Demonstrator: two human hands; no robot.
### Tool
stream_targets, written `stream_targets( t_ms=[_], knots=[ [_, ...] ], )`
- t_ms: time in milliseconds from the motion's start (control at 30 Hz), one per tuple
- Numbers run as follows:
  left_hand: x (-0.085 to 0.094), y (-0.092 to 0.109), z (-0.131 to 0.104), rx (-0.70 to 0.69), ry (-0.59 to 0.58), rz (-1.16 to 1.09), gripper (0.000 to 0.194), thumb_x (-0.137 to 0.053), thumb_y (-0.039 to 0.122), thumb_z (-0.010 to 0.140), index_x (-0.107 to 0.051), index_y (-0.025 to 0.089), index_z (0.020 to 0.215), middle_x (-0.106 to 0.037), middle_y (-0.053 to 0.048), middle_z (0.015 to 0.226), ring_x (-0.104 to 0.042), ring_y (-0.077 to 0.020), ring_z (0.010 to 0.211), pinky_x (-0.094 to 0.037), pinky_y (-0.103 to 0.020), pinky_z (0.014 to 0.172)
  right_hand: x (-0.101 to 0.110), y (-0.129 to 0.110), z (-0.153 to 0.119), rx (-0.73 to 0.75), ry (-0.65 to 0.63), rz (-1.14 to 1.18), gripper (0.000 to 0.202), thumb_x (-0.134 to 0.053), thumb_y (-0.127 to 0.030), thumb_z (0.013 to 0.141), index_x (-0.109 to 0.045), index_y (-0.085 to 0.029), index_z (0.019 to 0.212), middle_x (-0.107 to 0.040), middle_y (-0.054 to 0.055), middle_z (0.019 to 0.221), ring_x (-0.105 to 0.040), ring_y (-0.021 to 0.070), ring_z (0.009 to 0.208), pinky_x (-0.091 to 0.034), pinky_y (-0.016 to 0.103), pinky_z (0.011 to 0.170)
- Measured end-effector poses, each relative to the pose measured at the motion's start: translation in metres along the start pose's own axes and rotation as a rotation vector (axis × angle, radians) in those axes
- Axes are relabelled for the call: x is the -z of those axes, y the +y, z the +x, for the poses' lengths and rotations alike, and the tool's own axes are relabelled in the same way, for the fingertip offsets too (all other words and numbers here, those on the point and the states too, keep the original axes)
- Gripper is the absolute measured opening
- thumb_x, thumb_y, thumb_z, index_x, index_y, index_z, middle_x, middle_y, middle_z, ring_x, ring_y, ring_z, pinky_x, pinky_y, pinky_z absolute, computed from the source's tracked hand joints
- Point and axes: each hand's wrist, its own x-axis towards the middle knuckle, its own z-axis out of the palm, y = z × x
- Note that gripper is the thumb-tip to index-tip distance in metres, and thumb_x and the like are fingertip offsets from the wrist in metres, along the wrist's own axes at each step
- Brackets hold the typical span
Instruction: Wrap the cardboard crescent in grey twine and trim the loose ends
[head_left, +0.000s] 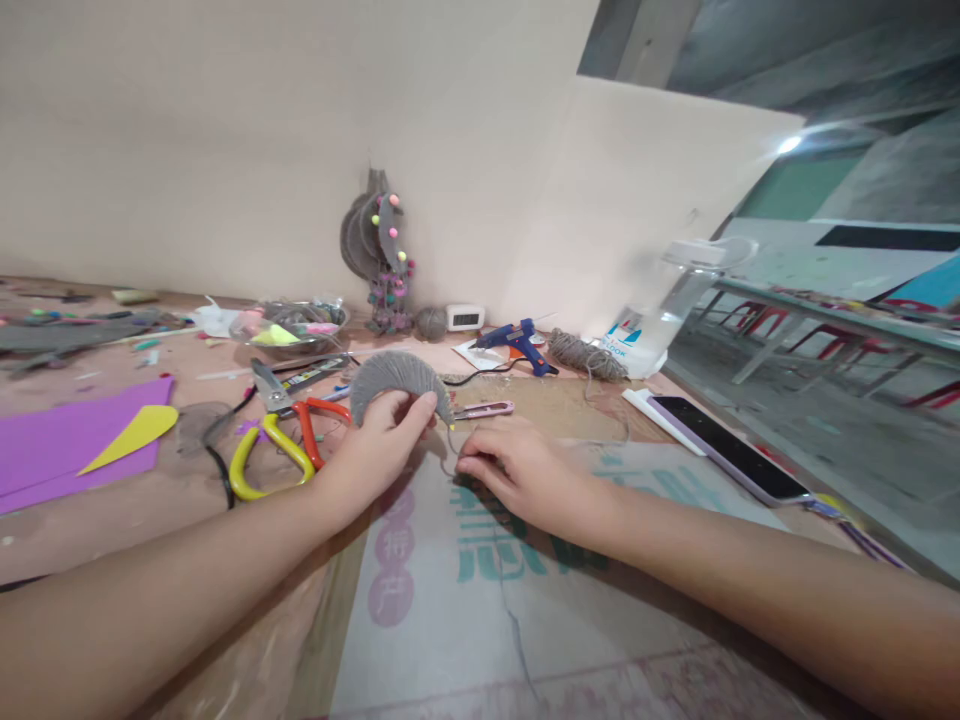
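A curved, crescent-like piece wrapped in grey yarn [394,372] is raised above the table, and my left hand [386,432] grips its lower inner edge between thumb and fingers. From the piece's right tip, where a small yellowish spot shows, a thin grey yarn strand [451,440] hangs toward my right hand [517,462]. The fingers of that hand are pinched together on the strand, a little right of the crescent. Beneath both hands lies a printed paper sheet [435,640] with green and purple characters. A pink craft knife [484,410] rests just behind my right hand.
Left are yellow-handled pliers [271,455], red-handled pliers [319,425], purple sheets [45,440] and a yellow cutout [139,437]. Behind are a blue glue gun [517,345], a grey yarn bundle [589,355] and a clear jug [675,310]. A phone [727,445] lies right.
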Motion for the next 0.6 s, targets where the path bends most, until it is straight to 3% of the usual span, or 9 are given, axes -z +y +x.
stream_targets(
  t_ms=[133,300,600],
  knots=[
    [0.000,0.000,0.000,0.005,-0.021,0.080,0.039,-0.042,0.050,0.085,-0.057,0.020,0.065,-0.057,0.001,0.064,-0.055,-0.0158,0.064,-0.039,-0.027,0.064,0.007,-0.005,0.008,0.026,0.031,0.031,0.022,-0.044,-0.023,0.092,-0.062,-0.016,0.080,-0.063,0.001,0.072,-0.054,0.0124,0.068,-0.037,0.024,0.065],
    [0.001,0.003,-0.001,0.030,-0.045,0.087,0.040,-0.042,0.051,0.084,-0.057,0.019,0.067,-0.058,0.000,0.066,-0.058,-0.0169,0.066,-0.041,-0.027,0.063,0.019,0.004,0.016,-0.002,0.208,0.086,0.025,-0.044,-0.026,0.092,-0.061,-0.016,0.077,-0.061,0.000,0.070,-0.051,0.0115,0.065,-0.035,0.023,0.062],
    [-0.001,0.004,-0.002,0.041,0.009,-0.095,0.036,-0.051,0.048,0.081,-0.055,0.018,0.060,-0.055,0.001,0.059,-0.051,-0.0140,0.057,-0.038,-0.025,0.055,0.006,0.023,0.011,-0.145,0.273,0.216,0.023,-0.048,-0.025,0.089,-0.065,-0.015,0.076,-0.061,-0.001,0.065,-0.051,0.0106,0.060,-0.036,0.021,0.057]
  ],
)
